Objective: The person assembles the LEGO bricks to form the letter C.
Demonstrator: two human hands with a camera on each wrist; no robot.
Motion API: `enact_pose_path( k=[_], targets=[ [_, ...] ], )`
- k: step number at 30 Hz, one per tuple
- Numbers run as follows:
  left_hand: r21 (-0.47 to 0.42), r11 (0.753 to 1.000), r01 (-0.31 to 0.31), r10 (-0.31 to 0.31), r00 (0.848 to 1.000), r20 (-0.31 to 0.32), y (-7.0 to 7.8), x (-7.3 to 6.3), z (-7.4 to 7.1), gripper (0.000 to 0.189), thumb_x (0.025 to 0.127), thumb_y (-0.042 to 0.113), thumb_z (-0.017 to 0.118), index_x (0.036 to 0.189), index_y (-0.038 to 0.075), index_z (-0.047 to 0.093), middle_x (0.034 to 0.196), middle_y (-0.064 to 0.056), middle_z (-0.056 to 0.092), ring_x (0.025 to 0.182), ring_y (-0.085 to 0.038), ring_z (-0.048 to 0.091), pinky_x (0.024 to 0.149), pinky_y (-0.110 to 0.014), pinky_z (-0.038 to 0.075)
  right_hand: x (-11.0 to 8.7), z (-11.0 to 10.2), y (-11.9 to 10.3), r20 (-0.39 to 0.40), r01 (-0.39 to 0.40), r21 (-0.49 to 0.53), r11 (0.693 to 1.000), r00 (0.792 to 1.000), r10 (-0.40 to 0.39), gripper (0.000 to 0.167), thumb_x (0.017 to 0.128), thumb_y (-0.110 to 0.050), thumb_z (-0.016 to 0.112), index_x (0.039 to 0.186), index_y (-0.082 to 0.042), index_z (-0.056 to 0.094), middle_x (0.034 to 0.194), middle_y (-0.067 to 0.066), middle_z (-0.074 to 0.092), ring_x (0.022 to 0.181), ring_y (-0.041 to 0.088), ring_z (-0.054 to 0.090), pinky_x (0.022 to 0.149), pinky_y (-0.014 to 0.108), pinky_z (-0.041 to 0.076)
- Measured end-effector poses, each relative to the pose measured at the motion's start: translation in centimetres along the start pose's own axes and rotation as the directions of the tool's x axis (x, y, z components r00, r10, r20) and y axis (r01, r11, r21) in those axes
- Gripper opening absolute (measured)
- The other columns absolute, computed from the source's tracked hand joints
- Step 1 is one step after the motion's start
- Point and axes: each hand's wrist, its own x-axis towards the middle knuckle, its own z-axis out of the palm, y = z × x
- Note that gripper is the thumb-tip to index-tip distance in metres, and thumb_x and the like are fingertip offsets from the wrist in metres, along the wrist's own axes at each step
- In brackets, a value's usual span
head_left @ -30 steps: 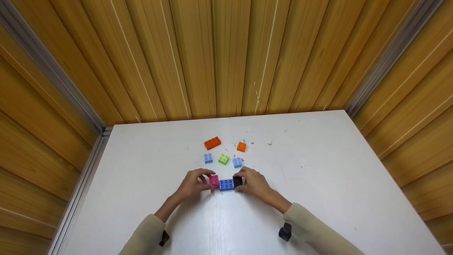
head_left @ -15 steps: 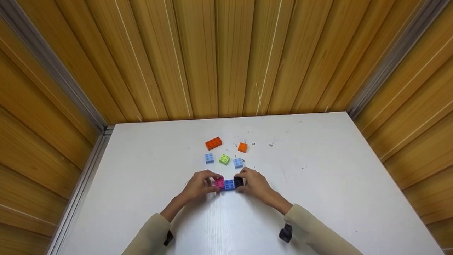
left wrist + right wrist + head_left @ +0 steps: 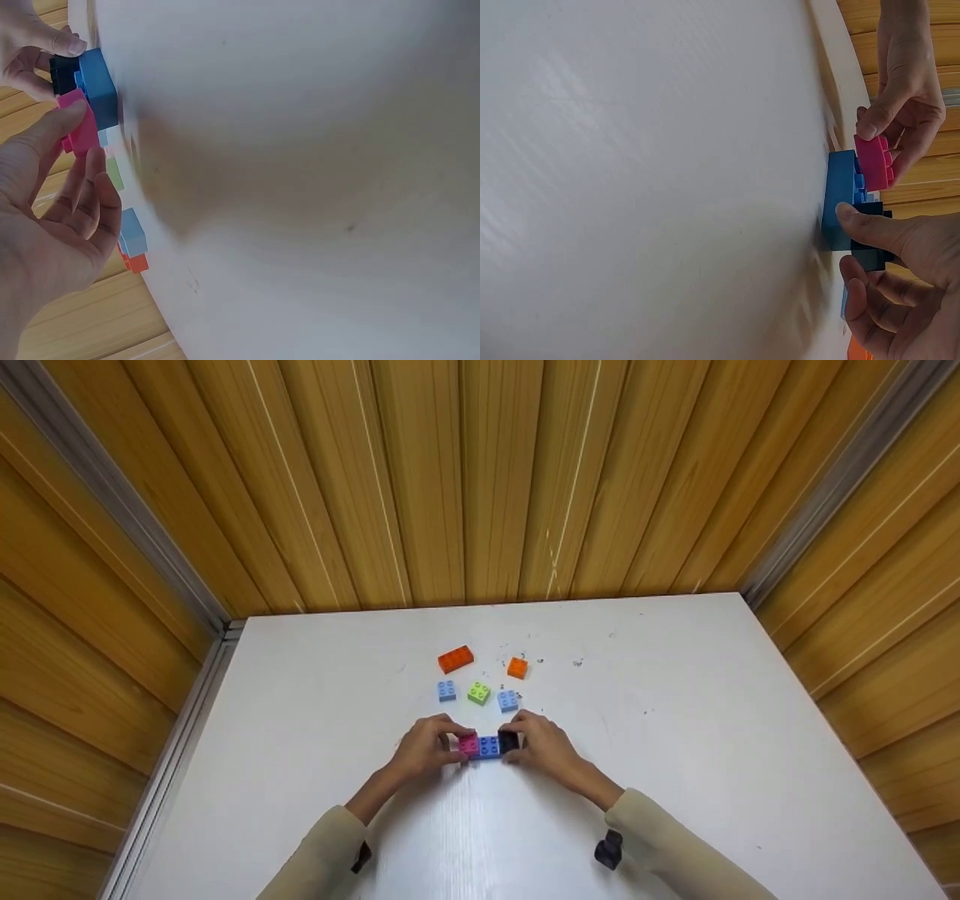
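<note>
A blue toy building brick (image 3: pixel 489 747) lies on the white table between both hands. My left hand (image 3: pixel 424 747) pinches a pink brick (image 3: pixel 469 745) between thumb and fingers, over the blue brick's left end. In the right wrist view the pink brick (image 3: pixel 873 162) sits slightly tilted against the blue studs. My right hand (image 3: pixel 549 747) pinches a black brick (image 3: pixel 509 741) at the blue brick's right end. From the right wrist, the black brick (image 3: pixel 868 259) stands on top and juts past that end. A few blue studs show between the two upper bricks.
Beyond the hands lie two light blue bricks (image 3: pixel 447 691) (image 3: pixel 508 700), with a lime green brick (image 3: pixel 479 693) between them. Farther back are a long red-orange brick (image 3: pixel 456 659) and a small orange brick (image 3: pixel 517 667). Wood-look panels (image 3: pixel 495 480) wall the table's far edge.
My left hand has moved right, carrying the pink brick from beside the blue brick to over its left end. My right hand keeps its hold on the black brick, almost in place.
</note>
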Motion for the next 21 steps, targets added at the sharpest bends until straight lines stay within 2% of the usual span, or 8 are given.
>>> enact_pose_path(
  k=[7,15,21],
  targets=[
    [0.083,0.996,0.033,-0.035,0.999,0.028,0.8,0.6,-0.3,0.037,0.081,0.018,0.087,0.117,0.017,0.079,0.097,0.0,0.071,0.077,-0.012,0.053,0.065,-0.022,0.042,0.2,0.1,0.1,-0.006,0.014,-0.015,1.0,1.0,-0.014,0.041,0.076,-0.01,0.089,0.115,-0.004,0.077,0.105,0.014,0.069,0.095,0.028,0.064,0.084,0.05,0.055],
    [0.133,0.989,0.062,-0.07,0.996,0.053,1.3,0.9,-0.6,0.038,0.079,0.016,0.088,0.116,0.018,0.078,0.096,0.001,0.071,0.085,-0.015,0.056,0.075,-0.028,0.043,0.2,0.2,0.1,0.009,-0.003,0.013,1.0,1.0,0.003,0.043,0.077,-0.008,0.087,0.118,-0.003,0.075,0.107,0.015,0.068,0.098,0.029,0.063,0.089,0.05,0.054],
    [0.114,0.993,0.025,-0.032,0.997,0.065,1.0,1.0,-0.6,0.039,0.079,0.013,0.088,0.117,0.016,0.078,0.098,0.0,0.073,0.084,-0.015,0.058,0.072,-0.025,0.044,0.4,0.1,0.1,0.012,-0.009,0.026,1.0,1.0,0.009,0.043,0.075,-0.008,0.089,0.116,-0.002,0.076,0.105,0.015,0.068,0.097,0.028,0.063,0.089,0.048,0.054]
  ],
)
